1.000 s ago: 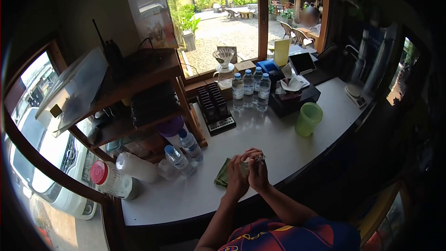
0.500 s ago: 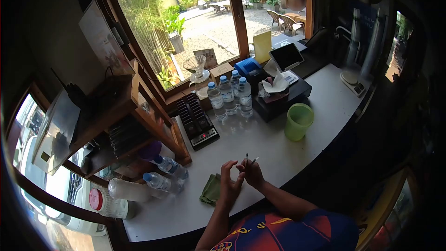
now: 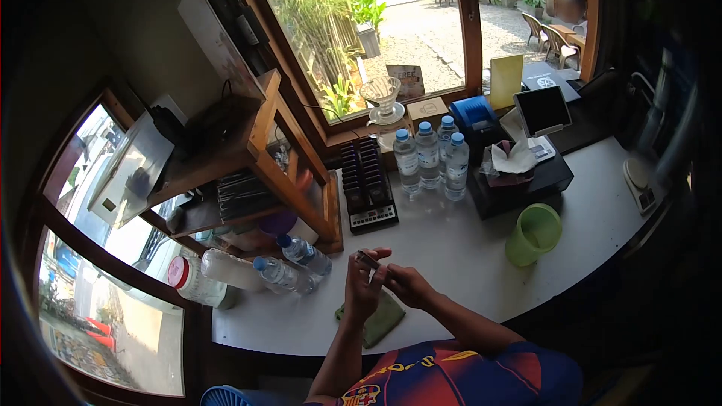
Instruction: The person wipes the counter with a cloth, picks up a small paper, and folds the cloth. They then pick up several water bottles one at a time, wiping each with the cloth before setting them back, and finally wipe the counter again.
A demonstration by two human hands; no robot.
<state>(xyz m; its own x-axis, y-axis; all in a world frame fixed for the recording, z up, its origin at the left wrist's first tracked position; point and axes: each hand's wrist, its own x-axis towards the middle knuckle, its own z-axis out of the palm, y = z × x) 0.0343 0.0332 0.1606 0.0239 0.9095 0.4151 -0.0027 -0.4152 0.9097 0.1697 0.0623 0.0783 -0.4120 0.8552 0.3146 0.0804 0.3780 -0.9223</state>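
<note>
My left hand (image 3: 362, 291) and my right hand (image 3: 408, 286) meet above the near part of the white counter. Between them is a slim, dark, pen-like stick (image 3: 368, 259), partly covered by fingers. My left fingers are closed around it, and the right fingertips pinch its lower end. Just below my left wrist, a folded green cloth (image 3: 383, 321) lies on the counter, partly behind the forearm.
Several water bottles (image 3: 429, 156) stand near the window beside a black pager rack (image 3: 368, 188). A green cup (image 3: 533, 234) is to the right, before a black box (image 3: 519, 184) with tissues. More bottles (image 3: 286, 277) stand left by a wooden shelf (image 3: 263, 143).
The view has swung left, so the counter things appear further right. My hands have come together; the slim sticks that stood up from my right hand now lie between both hands.
</note>
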